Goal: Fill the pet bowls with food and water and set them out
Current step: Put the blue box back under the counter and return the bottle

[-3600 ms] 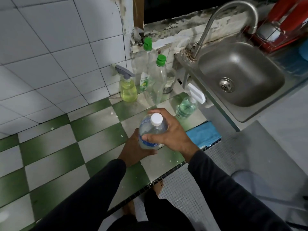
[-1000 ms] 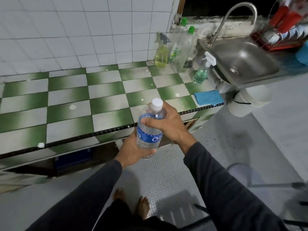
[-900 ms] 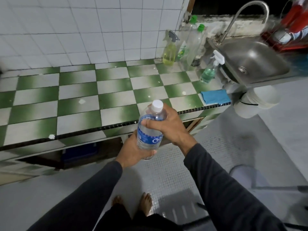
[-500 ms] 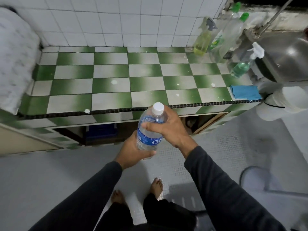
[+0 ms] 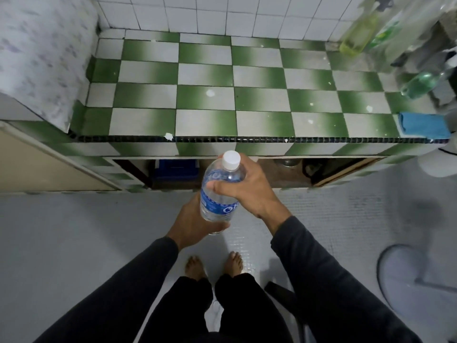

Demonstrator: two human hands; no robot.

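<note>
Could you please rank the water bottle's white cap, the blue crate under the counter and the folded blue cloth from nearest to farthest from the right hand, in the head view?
From the right hand:
1. White cap, just above its fingers, atop the water bottle.
2. Blue crate, under the counter, to the left.
3. Folded blue cloth, at the counter's far right edge.

A person stands barefoot before a green-and-white checkered counter [image 5: 205, 95], holding a clear water bottle [image 5: 218, 191] with a white cap [image 5: 231, 159] on. The left hand [image 5: 195, 222] cups its base; the right hand [image 5: 244, 188] wraps its shoulder. A blue cloth [image 5: 424, 125] lies at the counter's right edge.
</note>
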